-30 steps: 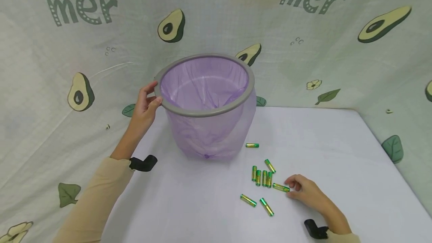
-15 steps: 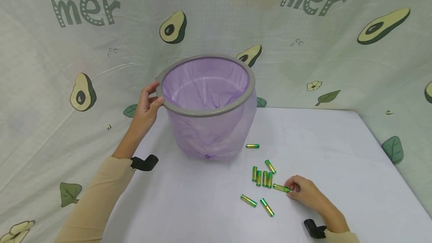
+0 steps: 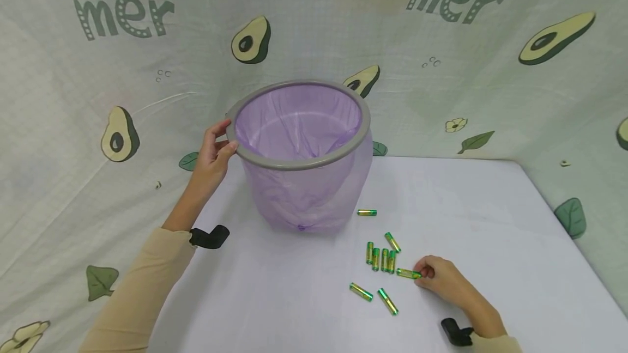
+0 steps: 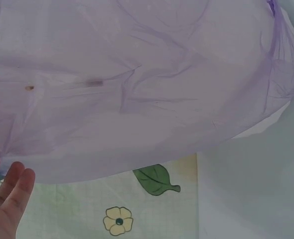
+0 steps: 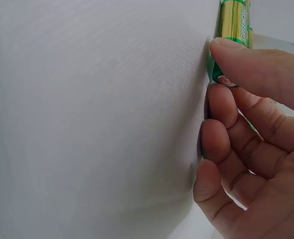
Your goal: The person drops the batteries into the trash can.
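My left hand (image 3: 213,156) grips the grey rim of a trash bin (image 3: 304,200) lined with a purple bag, at the rim's left side. In the left wrist view, the purple bag (image 4: 162,119) fills most of the picture, with my fingertips at its lower left. Low over the table at the right, my right hand (image 3: 444,281) pinches the right end of a green and gold battery (image 3: 407,273) between thumb and finger. That battery (image 5: 233,22) lies level in the head view. Its other end points toward a row of batteries (image 3: 385,260) beside it.
Two loose batteries (image 3: 387,301) lie nearer the table's front. Another battery (image 3: 367,212) lies close to the bin's right side, and one battery (image 3: 392,242) slants behind the row. A cloth with printed avocados (image 3: 250,40) hangs behind the white table (image 3: 466,206).
My right thumb and fingers have closed in on the battery's end. My left hand stays on the bin's rim; the other batteries have not moved.
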Tool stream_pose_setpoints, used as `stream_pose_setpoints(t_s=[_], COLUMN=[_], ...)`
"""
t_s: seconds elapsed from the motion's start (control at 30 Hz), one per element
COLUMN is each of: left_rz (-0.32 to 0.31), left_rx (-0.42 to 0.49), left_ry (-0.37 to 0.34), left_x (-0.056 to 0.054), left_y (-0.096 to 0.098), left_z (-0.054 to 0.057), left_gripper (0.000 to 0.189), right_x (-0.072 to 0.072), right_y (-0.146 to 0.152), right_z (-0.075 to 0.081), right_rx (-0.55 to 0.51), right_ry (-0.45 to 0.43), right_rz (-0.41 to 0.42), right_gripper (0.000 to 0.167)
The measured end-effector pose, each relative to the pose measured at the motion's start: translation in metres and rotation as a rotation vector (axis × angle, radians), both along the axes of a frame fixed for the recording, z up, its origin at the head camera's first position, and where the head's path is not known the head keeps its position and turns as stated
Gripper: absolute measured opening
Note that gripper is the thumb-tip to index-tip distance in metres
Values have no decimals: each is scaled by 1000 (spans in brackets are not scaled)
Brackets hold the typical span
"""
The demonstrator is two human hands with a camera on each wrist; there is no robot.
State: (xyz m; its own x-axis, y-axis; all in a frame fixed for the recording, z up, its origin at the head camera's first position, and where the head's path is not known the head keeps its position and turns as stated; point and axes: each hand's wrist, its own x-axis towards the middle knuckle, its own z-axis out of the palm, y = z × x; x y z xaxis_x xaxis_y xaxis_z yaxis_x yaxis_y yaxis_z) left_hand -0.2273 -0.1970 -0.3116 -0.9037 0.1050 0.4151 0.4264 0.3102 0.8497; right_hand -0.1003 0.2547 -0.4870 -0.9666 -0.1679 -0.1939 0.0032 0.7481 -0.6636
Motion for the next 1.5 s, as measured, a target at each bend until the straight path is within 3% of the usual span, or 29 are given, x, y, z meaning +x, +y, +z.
stream_pose_setpoints(t_s=[0.43,0.6,0.87,1.23,1.5], left_rz=[-5,-2,0,0,1], left_rx=[2,-1,-19,-18,-10], left_ry=[2,-2,-5,-4,-1], left_x=[-1,0,1,1,2], left_y=[0,0,1,0,1], left_z=[0,0,0,-1,0], left_gripper=[50,49,49,50,50], right_x=[2,3,0,-9,-18], right_y=[0,1,1,-5,-11], right_z=[4,13,47,101,140], right_rx=[32,15,45,12,-33], right_ry=[2,18,177,471,552], right_rz=[-53,-69,-71,-70,-50], right_gripper=[19,18,19,17,19])
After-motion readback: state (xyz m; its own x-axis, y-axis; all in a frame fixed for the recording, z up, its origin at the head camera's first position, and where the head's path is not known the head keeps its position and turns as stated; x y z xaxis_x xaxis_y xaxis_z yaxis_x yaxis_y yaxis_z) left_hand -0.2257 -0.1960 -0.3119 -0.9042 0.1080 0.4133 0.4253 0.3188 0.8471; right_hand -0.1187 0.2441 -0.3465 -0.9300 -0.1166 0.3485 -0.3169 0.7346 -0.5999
